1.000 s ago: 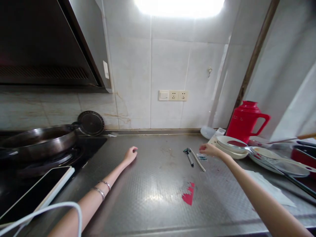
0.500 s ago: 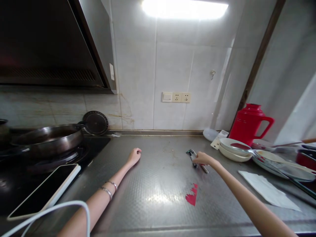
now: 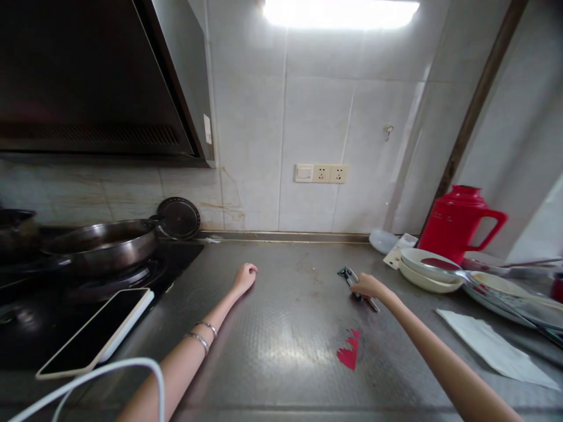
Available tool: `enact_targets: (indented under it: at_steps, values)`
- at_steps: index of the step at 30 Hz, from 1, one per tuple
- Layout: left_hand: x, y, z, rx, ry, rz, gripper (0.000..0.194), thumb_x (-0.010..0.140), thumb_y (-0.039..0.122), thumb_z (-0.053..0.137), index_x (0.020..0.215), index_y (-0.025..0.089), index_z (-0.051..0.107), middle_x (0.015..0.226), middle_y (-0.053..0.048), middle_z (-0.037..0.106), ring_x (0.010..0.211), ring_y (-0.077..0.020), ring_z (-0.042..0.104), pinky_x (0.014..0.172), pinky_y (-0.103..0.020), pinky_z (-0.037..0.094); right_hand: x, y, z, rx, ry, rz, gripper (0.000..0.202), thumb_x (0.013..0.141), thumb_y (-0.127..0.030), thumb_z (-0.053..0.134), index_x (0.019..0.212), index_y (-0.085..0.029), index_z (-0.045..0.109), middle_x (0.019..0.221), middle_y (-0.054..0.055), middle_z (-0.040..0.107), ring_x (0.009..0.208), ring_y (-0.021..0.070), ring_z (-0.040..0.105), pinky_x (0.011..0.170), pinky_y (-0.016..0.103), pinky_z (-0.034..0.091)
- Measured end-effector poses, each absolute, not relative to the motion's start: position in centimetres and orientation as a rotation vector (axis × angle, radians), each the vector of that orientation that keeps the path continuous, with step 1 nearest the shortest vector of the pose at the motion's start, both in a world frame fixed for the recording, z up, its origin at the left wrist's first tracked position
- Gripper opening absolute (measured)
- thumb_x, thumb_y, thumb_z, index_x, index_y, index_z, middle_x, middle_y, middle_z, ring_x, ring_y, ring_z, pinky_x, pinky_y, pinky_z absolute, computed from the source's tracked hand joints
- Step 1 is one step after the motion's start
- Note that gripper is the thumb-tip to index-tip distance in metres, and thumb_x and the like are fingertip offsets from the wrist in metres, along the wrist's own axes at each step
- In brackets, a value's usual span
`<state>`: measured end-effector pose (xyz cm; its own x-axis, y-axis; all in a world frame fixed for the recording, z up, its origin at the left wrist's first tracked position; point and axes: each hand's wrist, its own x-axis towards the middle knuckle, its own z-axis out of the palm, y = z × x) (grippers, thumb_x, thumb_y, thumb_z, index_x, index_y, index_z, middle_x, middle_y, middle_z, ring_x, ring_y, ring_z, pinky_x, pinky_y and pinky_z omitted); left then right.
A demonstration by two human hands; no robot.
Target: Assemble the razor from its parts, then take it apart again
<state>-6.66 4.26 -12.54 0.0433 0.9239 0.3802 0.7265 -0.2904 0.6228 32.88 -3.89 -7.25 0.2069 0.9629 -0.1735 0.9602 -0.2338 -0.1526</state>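
Pose: left hand (image 3: 244, 279) forward, fingers curled narrow | right hand (image 3: 368, 285) bent down over razor (image 3: 343, 272), grip unclear

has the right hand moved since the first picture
Yes. Judged against the wall socket panel, the right hand has shifted to the left and a little nearer the person.

Readable text: none | red thermos (image 3: 457, 225) marks: blurred | hood label (image 3: 207, 129): illegible
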Motion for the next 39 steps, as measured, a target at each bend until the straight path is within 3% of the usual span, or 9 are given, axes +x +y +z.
enact_targets:
  at_steps: [4, 8, 15, 19, 23, 30, 39]
  values:
    - [-6.6, 4.2, -12.5, 2.061, 1.693, 1.087, 0.023, 0.072, 0.001, 0.047, 0.075, 0.014, 0.067, 0.086, -0.005, 0.067, 0.086, -0.0138, 0.059, 0.082, -0.025, 0.042, 32.8, -4.0, -6.6, -2.462, -1.918, 0.313, 0.02, 0.067, -0.027, 0.055, 0.078, -0.013, 0.064, 0.079, 0.014, 0.068, 0.068, 0.0215, 0.065, 0.053, 0.025, 0.042]
    - [-6.6, 4.0, -12.4, 2.063, 1.711, 1.079, 0.023, 0.073, 0.003, 0.047, 0.079, 0.013, 0.067, 0.089, -0.006, 0.067, 0.087, -0.0135, 0.059, 0.082, -0.025, 0.042, 31.2, -3.3, -5.6, -2.398, -1.933, 0.151, 0.022, 0.074, -0.029, 0.049, 0.082, -0.015, 0.064, 0.083, 0.014, 0.068, 0.068, 0.0219, 0.065, 0.057, 0.027, 0.042]
    - [-7.1, 3.8, -12.5, 2.047, 1.883, 1.05, 0.024, 0.076, 0.004, 0.045, 0.085, 0.014, 0.065, 0.103, -0.008, 0.065, 0.102, -0.015, 0.056, 0.091, -0.027, 0.039, 26.0, -1.3, -7.9, -1.95, -2.235, -0.04, 0.029, 0.081, -0.015, 0.042, 0.102, -0.014, 0.061, 0.106, 0.014, 0.064, 0.1, 0.0216, 0.059, 0.08, 0.025, 0.041]
    - [-6.8, 3.2, -12.6, 2.036, 2.044, 1.007, 0.025, 0.078, 0.011, 0.047, 0.097, 0.013, 0.063, 0.129, -0.015, 0.049, 0.125, -0.0244, 0.039, 0.101, -0.037, 0.03, 25.2, 0.3, -11.3, -1.727, -2.315, -0.125, 0.033, 0.085, -0.015, 0.037, 0.109, -0.007, 0.059, 0.114, 0.019, 0.06, 0.107, 0.0237, 0.055, 0.093, 0.03, 0.037]
    - [-6.1, 2.6, -12.7, 2.179, 2.236, 0.764, 0.036, 0.085, 0.024, 0.039, 0.115, 0.01, 0.055, 0.14, -0.019, 0.034, 0.129, -0.0329, 0.03, 0.102, -0.045, 0.025, 25.9, 2.0, -14.0, -1.679, -2.251, -0.152, 0.038, 0.087, -0.014, 0.033, 0.112, -0.002, 0.059, 0.12, 0.022, 0.056, 0.115, 0.0236, 0.051, 0.1, 0.031, 0.034]
    - [-5.9, 2.5, -12.7, 2.241, 2.255, 0.604, 0.041, 0.087, 0.028, 0.034, 0.117, 0.009, 0.055, 0.131, -0.02, 0.046, 0.125, -0.0333, 0.036, 0.099, -0.045, 0.029, 25.8, 1.9, -14.4, -1.75, -2.133, -0.124, 0.04, 0.088, -0.019, 0.033, 0.113, -0.005, 0.06, 0.124, 0.019, 0.055, 0.117, 0.0231, 0.05, 0.102, 0.031, 0.032]
    - [-6.0, 2.7, -12.7, 2.242, 2.234, 0.595, 0.04, 0.086, 0.028, 0.036, 0.115, 0.011, 0.056, 0.131, -0.017, 0.047, 0.124, -0.0333, 0.037, 0.098, -0.044, 0.03, 25.5, 1.2, -13.4, -1.787, -2.098, -0.072, 0.037, 0.087, -0.019, 0.035, 0.112, -0.01, 0.061, 0.124, 0.014, 0.056, 0.118, 0.0196, 0.049, 0.101, 0.028, 0.032]
